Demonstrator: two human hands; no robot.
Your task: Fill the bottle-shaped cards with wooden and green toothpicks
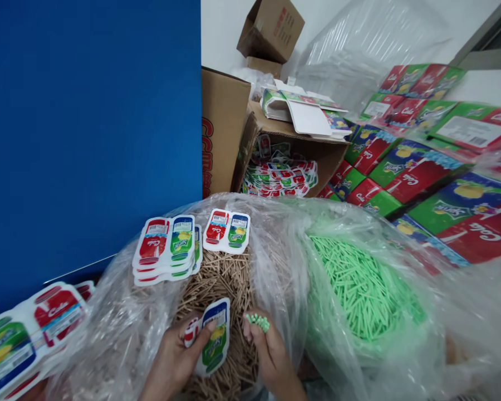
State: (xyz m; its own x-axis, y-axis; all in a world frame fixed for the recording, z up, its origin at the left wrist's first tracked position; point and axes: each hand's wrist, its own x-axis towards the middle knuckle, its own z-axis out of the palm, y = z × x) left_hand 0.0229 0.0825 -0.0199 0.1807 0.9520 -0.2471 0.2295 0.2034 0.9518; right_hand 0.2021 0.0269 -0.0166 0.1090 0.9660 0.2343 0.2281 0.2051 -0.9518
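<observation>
My left hand (181, 356) is closed on a printed Cola and Sprite packet (217, 337), its red half folded back beside the fingers. My right hand (271, 353) grips a bundle of thin green sticks (258, 321), their ends pointing up. Both hands are over a clear plastic bag full of brown sticks (221, 281). A stack of the same packets (163, 245) rests on the bag's left side, and a single packet (226, 231) lies at its far edge. On the right, another clear bag holds loose green sticks (359, 289).
More packets (58, 314) lie at the lower left, below a blue panel (92, 128). Behind the bags, an open carton (271, 120) holds many packets, with flat printed card (309, 114) on top. Printed Cola and Sprite boxes (417, 167) are stacked at the right.
</observation>
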